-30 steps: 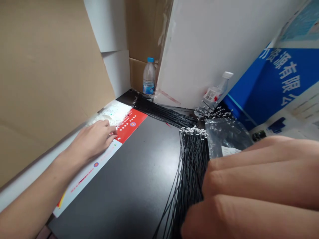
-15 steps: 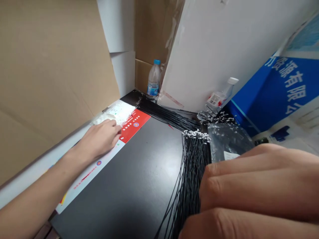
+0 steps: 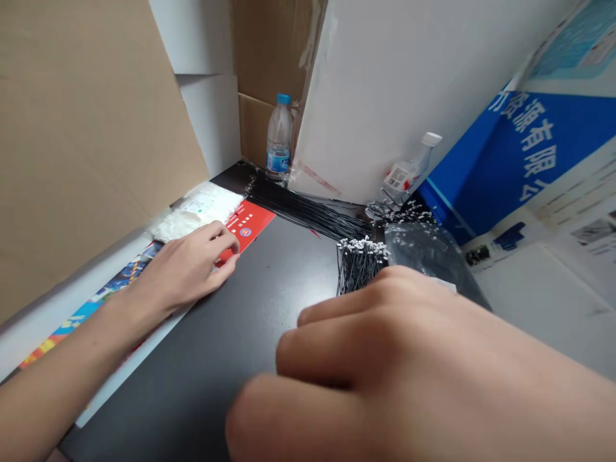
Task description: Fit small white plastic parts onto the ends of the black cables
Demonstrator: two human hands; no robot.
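My left hand (image 3: pixel 199 263) rests at the red and white printed sheet (image 3: pixel 262 221), its fingers curled and a little apart with nothing visible in them. Just beyond it lies a bag of small white pieces (image 3: pixel 197 210). Large and close to the camera, my right hand (image 3: pixel 356 346) is over the dark table (image 3: pixel 250 308), fingers bent; their tips and anything under them are hidden. It covers much of a bundle of black strings with white ends (image 3: pixel 360 256). Another black bundle (image 3: pixel 312 212) lies behind, towards the back corner.
A blue-capped bottle (image 3: pixel 279 138) stands at the back. A white-capped bottle (image 3: pixel 409 170) leans by the white panel (image 3: pixel 375 83). Right of the bundles lies a clear plastic bag (image 3: pixel 423 253). A large cardboard sheet (image 3: pixel 91 128) rises on the left, a blue poster (image 3: pixel 520 141) on the right.
My right hand has moved left across the black bundle. My left hand has drawn back slightly from the white bag, its fingers more apart. The view has shifted a little.
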